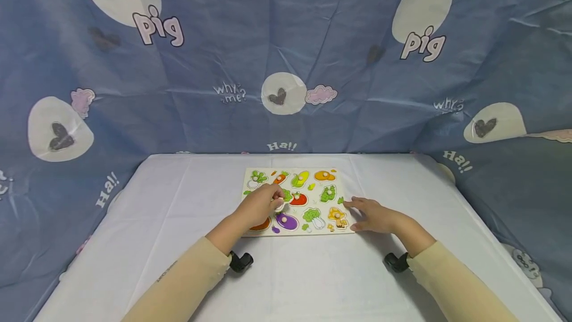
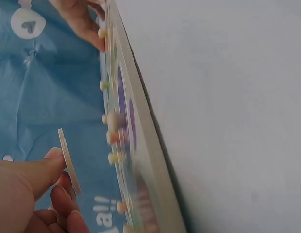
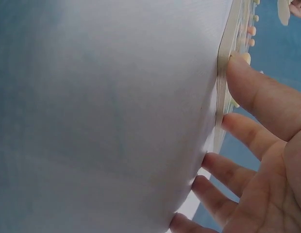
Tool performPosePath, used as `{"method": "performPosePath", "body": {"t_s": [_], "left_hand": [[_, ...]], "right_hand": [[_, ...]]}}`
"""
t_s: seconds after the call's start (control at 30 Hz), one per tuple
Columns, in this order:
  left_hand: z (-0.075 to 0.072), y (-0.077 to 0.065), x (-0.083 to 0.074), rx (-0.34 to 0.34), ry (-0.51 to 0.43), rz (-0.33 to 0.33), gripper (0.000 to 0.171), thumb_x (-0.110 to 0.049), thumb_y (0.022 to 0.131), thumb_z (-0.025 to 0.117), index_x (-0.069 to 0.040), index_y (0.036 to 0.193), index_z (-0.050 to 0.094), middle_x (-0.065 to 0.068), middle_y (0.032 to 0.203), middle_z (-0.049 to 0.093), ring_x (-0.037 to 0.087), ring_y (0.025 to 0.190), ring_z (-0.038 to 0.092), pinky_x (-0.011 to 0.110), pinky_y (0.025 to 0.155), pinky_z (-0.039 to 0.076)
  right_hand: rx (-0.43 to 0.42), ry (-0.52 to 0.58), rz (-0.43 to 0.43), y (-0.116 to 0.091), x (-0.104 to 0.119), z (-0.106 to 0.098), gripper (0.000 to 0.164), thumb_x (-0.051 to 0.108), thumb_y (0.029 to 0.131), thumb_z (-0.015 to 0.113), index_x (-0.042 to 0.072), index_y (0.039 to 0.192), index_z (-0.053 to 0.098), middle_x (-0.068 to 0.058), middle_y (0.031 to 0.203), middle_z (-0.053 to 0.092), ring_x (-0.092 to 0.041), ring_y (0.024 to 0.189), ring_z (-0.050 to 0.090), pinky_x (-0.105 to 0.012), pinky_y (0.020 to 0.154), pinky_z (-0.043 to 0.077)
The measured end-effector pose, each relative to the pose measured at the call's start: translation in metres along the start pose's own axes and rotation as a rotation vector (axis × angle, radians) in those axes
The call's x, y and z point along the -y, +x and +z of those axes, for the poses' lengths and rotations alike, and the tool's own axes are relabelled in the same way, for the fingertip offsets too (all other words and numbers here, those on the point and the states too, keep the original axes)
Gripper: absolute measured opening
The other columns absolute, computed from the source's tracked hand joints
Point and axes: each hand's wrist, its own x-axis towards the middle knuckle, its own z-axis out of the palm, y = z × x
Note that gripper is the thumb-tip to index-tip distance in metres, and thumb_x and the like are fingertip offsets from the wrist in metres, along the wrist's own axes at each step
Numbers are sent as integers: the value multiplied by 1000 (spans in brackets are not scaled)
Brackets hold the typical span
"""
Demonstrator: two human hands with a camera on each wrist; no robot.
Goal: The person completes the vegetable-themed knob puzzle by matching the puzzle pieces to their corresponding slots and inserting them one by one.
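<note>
A wooden knob puzzle board (image 1: 318, 200) with vegetable pieces lies on the table. Above its left half, my left hand (image 1: 261, 204) pinches a thin puzzle piece (image 2: 69, 162) between thumb and fingers. In the head view this piece shows green and white, partly covered by the hand; the left wrist view has it edge-on, away from the board's knobs. My right hand (image 1: 374, 216) rests at the board's right edge, fingers spread. In the right wrist view its thumb and index fingertip touch the board's side while the other fingertips (image 3: 207, 159) rest on the table.
Around the board spreads a white-covered table (image 1: 313, 277). The eggplant piece (image 1: 287, 221), tomato piece (image 1: 298, 199), corn piece (image 1: 300, 179) and mushroom piece (image 1: 338, 217) sit on the board. A blue printed cloth (image 1: 357, 78) hangs behind the table.
</note>
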Motion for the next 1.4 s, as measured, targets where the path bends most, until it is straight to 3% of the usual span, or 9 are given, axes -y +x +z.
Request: {"method": "performPosePath", "body": {"t_s": [0.33,0.53,0.67,0.97,1.2,1.4], "left_hand": [[23,14,-20,81,-61,47,10,-25,101,61,-17,107,63,-5,90,58,11,70,55,30,66,47],[36,16,-26,149,-41,81,7,-24,101,62,-18,101,62,-4,79,56,11,66,51,28,63,43],[41,16,-28,152,0,98,7,-24,99,64,-18,101,63,-5,75,55,10,62,48,27,60,42],[41,17,-31,166,18,72,5,-20,97,67,-17,101,67,-5,78,57,11,65,53,29,65,45],[38,23,-30,197,17,83,9,-17,98,66,-21,104,72,-9,94,61,9,85,57,32,81,49],[37,23,-37,211,28,120,4,-16,97,68,-18,100,70,-8,87,61,9,80,56,31,78,48]], "right_hand": [[5,-4,11,2,-3,-1,74,34,89,75,10,152,43,-27,159,25,-52,145,21,-68,112,22],[7,-4,11,3,-3,1,75,35,88,75,10,151,44,-27,159,26,-52,144,21,-68,112,22],[4,0,12,3,-3,2,74,34,88,76,10,151,44,-27,159,26,-52,144,22,-68,112,23],[0,-14,7,2,-3,2,74,34,88,76,10,151,44,-28,159,26,-52,144,22,-68,112,23],[0,-1,34,3,-3,2,74,33,88,76,12,152,44,-24,160,26,-50,146,20,-68,112,22],[-5,-8,33,3,-3,2,75,34,88,76,12,152,44,-24,160,26,-50,145,21,-68,112,23]]}}
